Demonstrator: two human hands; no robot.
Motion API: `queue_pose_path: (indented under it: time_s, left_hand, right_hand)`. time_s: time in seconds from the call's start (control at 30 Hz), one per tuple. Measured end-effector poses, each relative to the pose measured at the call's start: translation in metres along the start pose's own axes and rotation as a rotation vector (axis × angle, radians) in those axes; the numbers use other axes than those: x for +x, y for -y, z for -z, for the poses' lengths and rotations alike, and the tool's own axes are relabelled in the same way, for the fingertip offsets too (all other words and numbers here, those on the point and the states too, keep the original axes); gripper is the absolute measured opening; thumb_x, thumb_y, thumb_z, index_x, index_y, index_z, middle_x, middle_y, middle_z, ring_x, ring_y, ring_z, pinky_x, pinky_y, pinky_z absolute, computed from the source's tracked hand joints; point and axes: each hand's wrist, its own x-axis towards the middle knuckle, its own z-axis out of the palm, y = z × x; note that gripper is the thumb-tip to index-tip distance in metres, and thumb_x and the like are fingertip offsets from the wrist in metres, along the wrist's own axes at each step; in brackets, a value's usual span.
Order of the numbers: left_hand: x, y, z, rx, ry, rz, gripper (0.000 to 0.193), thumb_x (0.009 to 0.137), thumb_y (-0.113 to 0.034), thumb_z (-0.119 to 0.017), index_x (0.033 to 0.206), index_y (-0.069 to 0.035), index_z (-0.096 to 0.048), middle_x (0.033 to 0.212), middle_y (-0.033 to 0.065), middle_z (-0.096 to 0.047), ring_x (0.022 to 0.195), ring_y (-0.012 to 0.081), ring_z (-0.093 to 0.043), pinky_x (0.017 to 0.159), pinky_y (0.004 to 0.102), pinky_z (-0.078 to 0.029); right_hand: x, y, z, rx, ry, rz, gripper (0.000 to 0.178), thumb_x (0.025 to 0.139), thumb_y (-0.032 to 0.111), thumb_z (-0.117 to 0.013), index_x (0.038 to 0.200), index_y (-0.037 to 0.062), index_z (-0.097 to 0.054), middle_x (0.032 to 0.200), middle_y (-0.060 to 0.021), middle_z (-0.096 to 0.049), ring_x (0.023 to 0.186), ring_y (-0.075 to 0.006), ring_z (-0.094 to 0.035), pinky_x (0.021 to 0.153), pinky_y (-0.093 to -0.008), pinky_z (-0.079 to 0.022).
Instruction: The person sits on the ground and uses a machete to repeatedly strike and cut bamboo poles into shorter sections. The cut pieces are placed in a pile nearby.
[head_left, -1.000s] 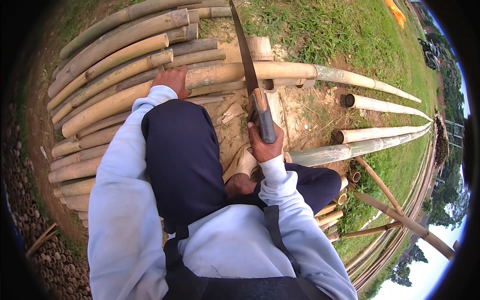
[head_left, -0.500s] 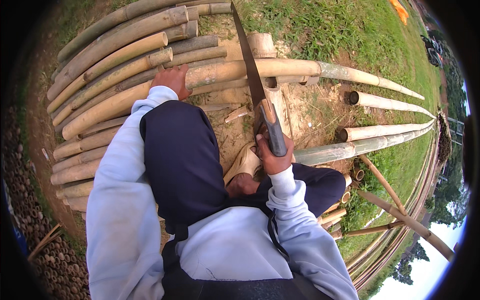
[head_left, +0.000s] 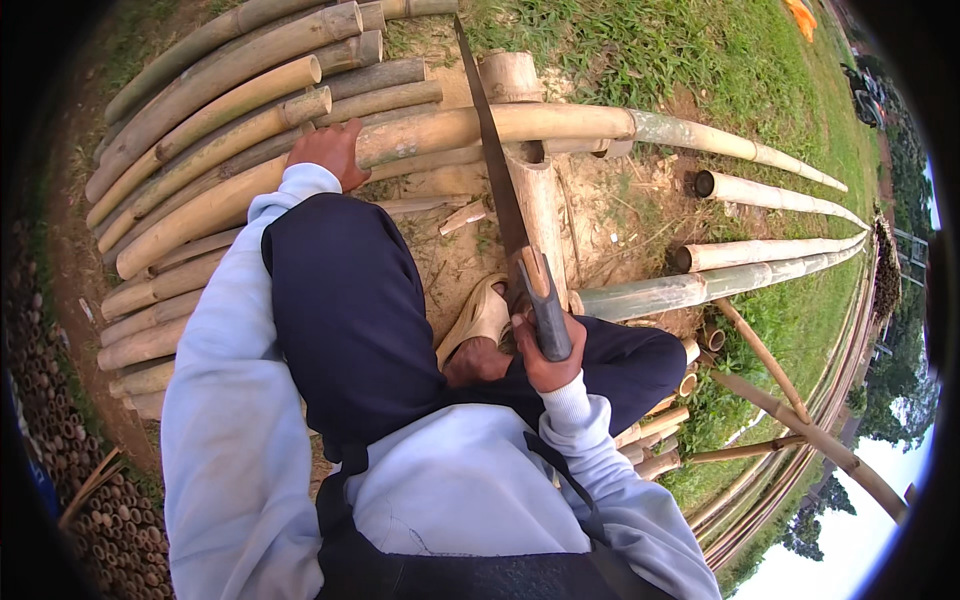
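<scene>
My right hand (head_left: 550, 352) is wrapped around the handle of a hand saw (head_left: 500, 170), whose long dark blade points away from me. The blade lies across a thick bamboo pole (head_left: 430, 136), with its tip beyond the pole's far side. To the left of the blade, my left hand (head_left: 332, 156) grips the same pole, fingers curled over its top. An upright bamboo post (head_left: 538, 205) stands under the pole, close to the blade. Beyond the pole is another post stub (head_left: 509, 76). How deep the blade sits in the bamboo I cannot tell.
Cut bamboo lengths (head_left: 230, 85) lie stacked at the left. Long poles (head_left: 760, 197) stretch away to the right, near a slanted bamboo prop (head_left: 800, 430). My sandalled foot (head_left: 480, 325) rests below the saw. Pale sawdust covers the ground around the post.
My right hand has drawn the saw back toward my body, the blade still across the pole. My left hand keeps its hold on the pole. The whole view has shifted slightly.
</scene>
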Motion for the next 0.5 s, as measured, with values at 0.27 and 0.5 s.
queue_pose_path:
  time_s: [0.27,0.5]
  left_hand:
    - [0.008,-0.006,0.001,0.045,0.067,0.018,0.060,0.077,-0.037,-0.081,0.124,-0.009,-0.058,0.108,0.0211,-0.073,0.106,0.0405,-0.069,0.093,0.0512,-0.053]
    - [-0.002,-0.004,0.004,0.008,0.037,0.019,0.065,0.076,-0.039,-0.082,0.127,-0.008,-0.056,0.111,0.0201,-0.072,0.106,0.0398,-0.069,0.094,0.0500,-0.054]
  right_hand:
    - [0.014,-0.001,-0.012,-0.047,-0.011,0.033,0.018,0.090,0.004,-0.073,0.104,-0.0038,-0.066,0.082,-0.0095,-0.068,0.076,-0.0126,-0.060,0.072,-0.0308,-0.051]
    - [-0.062,0.003,0.014,-0.129,0.038,-0.011,0.036,0.088,0.000,-0.069,0.124,-0.0020,-0.066,0.099,-0.0111,-0.074,0.091,-0.0158,-0.071,0.085,-0.0295,-0.053]
